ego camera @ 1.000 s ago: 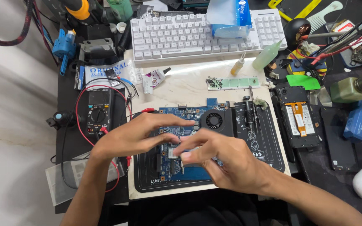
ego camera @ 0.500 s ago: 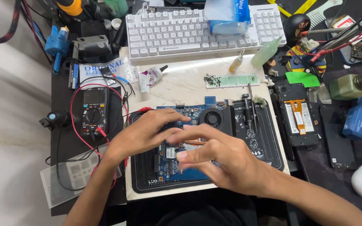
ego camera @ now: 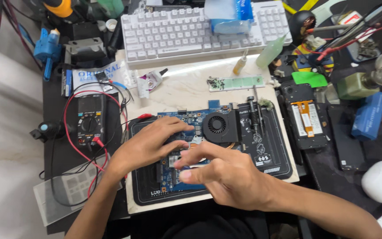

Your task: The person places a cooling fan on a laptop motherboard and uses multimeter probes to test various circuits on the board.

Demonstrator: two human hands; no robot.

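Two bare hands work over a blue circuit board [ego camera: 180, 170] that lies on a black work mat [ego camera: 270, 155], and every place below is given from that board. The left hand [ego camera: 149, 144] lies flat on the board's upper left part, fingers stretched out and slightly spread, their tips pressing near the middle of the board; it grips nothing. The right hand [ego camera: 226, 175] covers the board's lower right part, fingers loosely curled and narrowly parted, forefinger and thumb pointing left toward the left hand's fingertips. Whether a small part sits between those two fingers cannot be told. A round black fan [ego camera: 217, 125] sits on the board's upper right corner, just beside the left fingertips. Left of the board, off the mat, lies a black multimeter [ego camera: 89, 119] with red leads. Well above the board rests a white keyboard [ego camera: 191, 31]. Right of the board, past the mat's edge, lies an opened phone [ego camera: 306, 117].
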